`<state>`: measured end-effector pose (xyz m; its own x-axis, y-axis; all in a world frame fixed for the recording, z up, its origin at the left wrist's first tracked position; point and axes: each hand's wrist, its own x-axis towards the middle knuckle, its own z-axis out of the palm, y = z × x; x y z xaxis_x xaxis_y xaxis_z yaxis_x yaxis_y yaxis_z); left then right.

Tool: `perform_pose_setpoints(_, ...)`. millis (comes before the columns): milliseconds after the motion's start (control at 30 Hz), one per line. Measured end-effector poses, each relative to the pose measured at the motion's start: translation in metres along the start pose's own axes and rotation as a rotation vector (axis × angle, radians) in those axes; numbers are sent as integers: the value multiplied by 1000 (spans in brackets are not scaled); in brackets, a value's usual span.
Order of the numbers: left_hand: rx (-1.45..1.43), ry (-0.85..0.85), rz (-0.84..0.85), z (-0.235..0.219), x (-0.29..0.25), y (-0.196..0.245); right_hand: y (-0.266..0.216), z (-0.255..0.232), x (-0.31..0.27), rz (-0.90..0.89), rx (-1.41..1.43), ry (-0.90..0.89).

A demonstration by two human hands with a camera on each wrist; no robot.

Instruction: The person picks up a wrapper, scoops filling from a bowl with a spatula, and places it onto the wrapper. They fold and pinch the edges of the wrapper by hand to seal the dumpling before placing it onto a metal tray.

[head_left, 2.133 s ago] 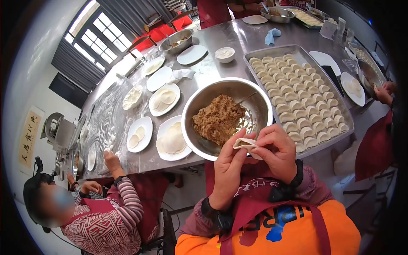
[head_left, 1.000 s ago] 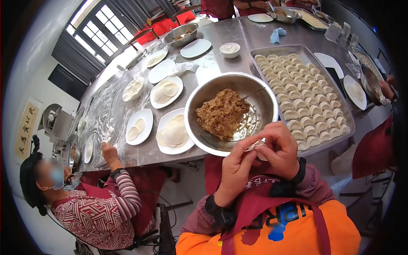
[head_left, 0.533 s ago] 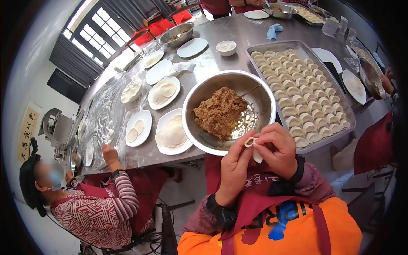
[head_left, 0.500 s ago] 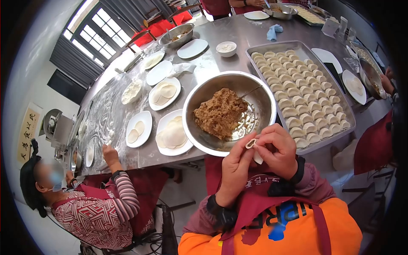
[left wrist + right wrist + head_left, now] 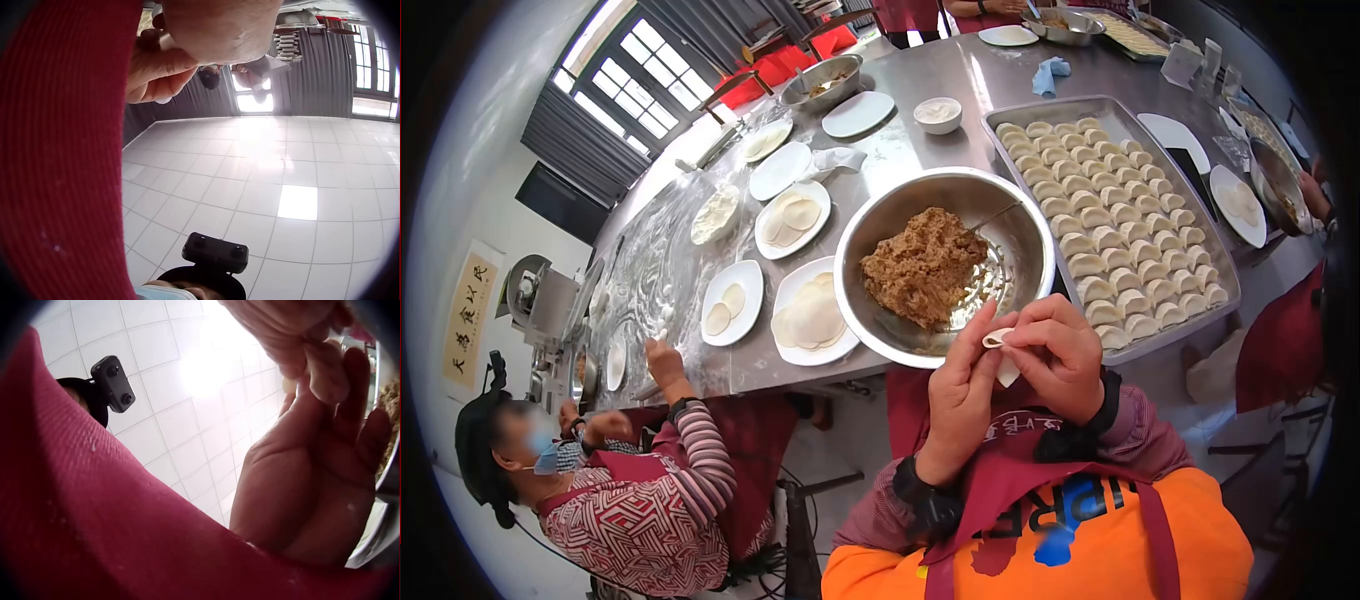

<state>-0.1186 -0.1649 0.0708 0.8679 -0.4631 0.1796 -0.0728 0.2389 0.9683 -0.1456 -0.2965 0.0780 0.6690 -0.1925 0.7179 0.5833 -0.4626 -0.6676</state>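
A partly folded dumpling (image 5: 1007, 372) is between my two hands, over the near rim of the filling bowl. My left hand (image 5: 962, 405) pinches it between thumb and fingers from the left. From the right, my right hand (image 5: 1055, 362) pinches the dough with thumb and forefinger. A small looped opening in the wrapper (image 5: 997, 338) faces up. The pale dough (image 5: 328, 378) also shows between the fingers in the right wrist view. Just beyond my hands stands the steel bowl (image 5: 855, 325) with a mound of brown minced filling (image 5: 925, 268).
A metal tray (image 5: 1235, 290) with rows of finished dumplings stands to the right. Left of the bowl are plates of round wrappers (image 5: 810, 315) on a floury steel table (image 5: 880, 165). A seated person (image 5: 640, 500) works at the left; another is at the right edge.
The wrapper, earlier gaping with filling showing, is now folded to a small loop at one end. My hands have shifted slightly right, and the person at left has raised a hand.
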Motion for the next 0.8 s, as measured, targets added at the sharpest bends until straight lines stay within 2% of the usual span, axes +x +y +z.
perform_pose_setpoints(67,116,-2,46,-2,0,-4,-2,0,-1,28,-14,0)
perform_pose_setpoints(167,185,-96,-34,-5,0,3,-4,-2,2,34,-28,-35)
perform_pose_setpoints(267,253,-191,82,-10,5,1,-3,-4,0,122,15,-66)
perform_pose_setpoints(367,46,-183,-95,-10,4,2,-4,-4,5,62,24,-19)
perform_pose_setpoints(400,20,-184,-95,-8,2,1,-3,-7,2,162,69,-43)
perform_pose_setpoints(500,-35,-184,-65,-7,5,1,2,-4,0,246,140,-19)
perform_pose_setpoints(533,-23,-191,-68,-7,7,3,2,-7,0,250,91,-64)
perform_pose_setpoints(700,-37,-196,-111,-6,4,4,3,-6,2,116,82,-21)
perform_pose_setpoints(800,74,-178,-33,-5,1,4,2,-6,8,117,61,-13)
